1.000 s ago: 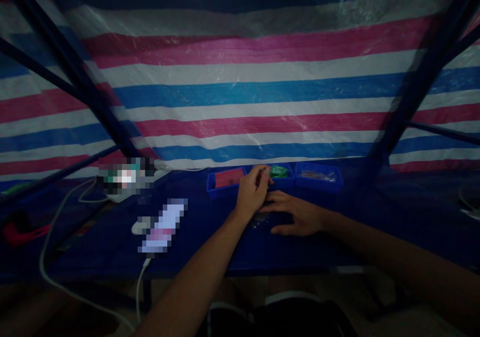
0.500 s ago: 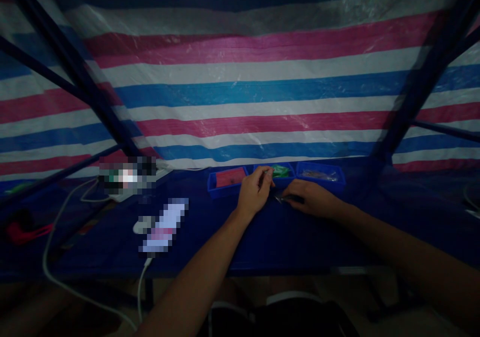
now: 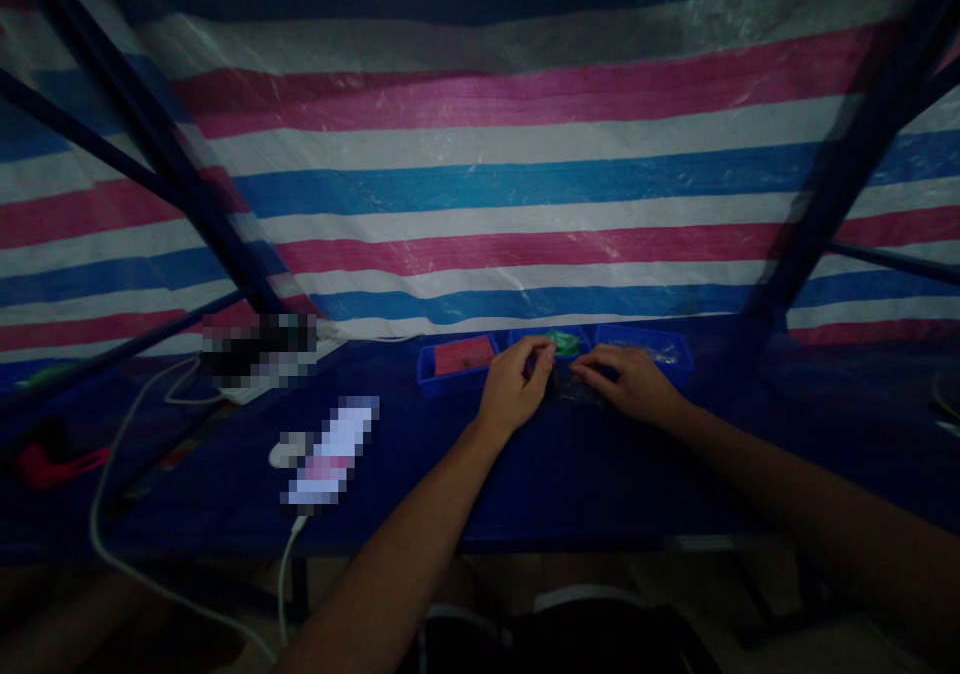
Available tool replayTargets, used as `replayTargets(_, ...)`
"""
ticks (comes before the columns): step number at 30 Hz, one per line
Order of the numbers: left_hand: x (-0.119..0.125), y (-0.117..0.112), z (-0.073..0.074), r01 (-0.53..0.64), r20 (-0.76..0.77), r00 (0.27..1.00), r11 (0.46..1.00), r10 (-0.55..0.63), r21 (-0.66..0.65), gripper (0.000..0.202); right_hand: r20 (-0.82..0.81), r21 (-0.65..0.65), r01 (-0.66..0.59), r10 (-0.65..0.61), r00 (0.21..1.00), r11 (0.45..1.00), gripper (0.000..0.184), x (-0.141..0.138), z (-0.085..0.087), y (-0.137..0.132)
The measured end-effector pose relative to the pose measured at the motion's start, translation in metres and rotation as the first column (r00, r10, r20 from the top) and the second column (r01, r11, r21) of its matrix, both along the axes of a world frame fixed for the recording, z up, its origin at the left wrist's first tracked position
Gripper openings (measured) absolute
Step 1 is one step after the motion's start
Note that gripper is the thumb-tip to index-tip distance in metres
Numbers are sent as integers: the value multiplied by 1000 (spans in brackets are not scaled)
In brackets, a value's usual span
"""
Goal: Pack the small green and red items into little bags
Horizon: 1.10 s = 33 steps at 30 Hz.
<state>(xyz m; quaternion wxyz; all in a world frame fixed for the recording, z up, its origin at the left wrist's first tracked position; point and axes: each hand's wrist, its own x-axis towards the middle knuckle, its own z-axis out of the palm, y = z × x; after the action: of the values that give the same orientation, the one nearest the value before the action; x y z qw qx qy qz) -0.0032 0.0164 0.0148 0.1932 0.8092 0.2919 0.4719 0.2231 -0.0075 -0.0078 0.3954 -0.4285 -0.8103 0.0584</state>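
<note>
My left hand (image 3: 514, 386) and my right hand (image 3: 630, 382) meet over the dark blue table (image 3: 540, 474), just in front of three blue trays. Between the two hands lies a small clear plastic bag (image 3: 571, 386), dim and hard to make out. Both hands have their fingers curled and pinched at its edges. The left tray (image 3: 456, 359) holds red pieces, the middle tray (image 3: 561, 340) green pieces, and the right tray (image 3: 660, 346) something pale and clear.
A striped pink, white and blue tarp (image 3: 480, 184) hangs behind the table between dark poles. On the left lie a blurred-out device (image 3: 330, 449), a white cable (image 3: 120, 554) and a power strip (image 3: 259, 359). The light is very low.
My right hand has lifted off the table and moved up toward the trays, closing on the small bag. My left hand stayed near the middle tray.
</note>
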Motion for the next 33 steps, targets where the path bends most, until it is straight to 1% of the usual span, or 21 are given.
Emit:
replayTargets(2, 2, 0, 0, 31, 8, 999, 998, -32, 53, 23, -84, -19, 59, -61, 995, 998, 20, 2, 1, 1)
replayTargets(4, 4, 1, -2, 83, 3, 997, 996, -83, 45, 26, -182, -74, 90, -103, 978, 993, 22, 3, 1, 2)
replayTargets(7, 9, 6, -12, 135, 14, 991, 987, -134, -90, 35, -302, -165, 91, -138, 943, 982, 27, 3, 0, 4)
replayTargets(10, 12, 12, -22, 187, 70, 982, 957, -176, -220, 41, -351, -202, 80, -148, 924, 976, 31, 2, -2, 5)
replayTargets(13, 13, 15, -28, 224, 126, 972, 938, -197, -264, 43, -406, -239, 13, -112, 907, 971, 32, -1, -3, 5)
replayTargets(16, 13, 16, -29, 210, 125, 975, 943, -183, -259, 36, -463, -282, -112, -33, 886, 953, 34, -3, -3, 3)
replayTargets(19, 12, 16, -29, 207, 121, 976, 946, -181, -251, 34, -503, -307, -190, 10, 864, 933, 34, -4, -2, 3)
replayTargets(22, 12, 16, -29, 201, 132, 976, 944, -172, -260, 31, -574, -323, -217, -8, 819, 921, 35, -4, -3, 5)
replayTargets(26, 12, 17, -29, 219, 151, 972, 931, -181, -293, 32, -624, -325, -197, -54, 780, 925, 38, -3, -5, 7)
replayTargets(28, 12, 17, -28, 217, 154, 972, 930, -178, -297, 30, -649, -331, -229, -45, 759, 915, 41, -4, -5, 7)
replayTargets(31, 12, 17, -26, 198, 160, 974, 944, -160, -264, 26, -682, -337, -289, -21, 731, 896, 45, -7, -4, 6)
replayTargets(33, 12, 16, -24, 186, 149, 977, 952, -153, -244, 26, -681, -329, -284, -18, 732, 901, 44, -8, -3, 6)
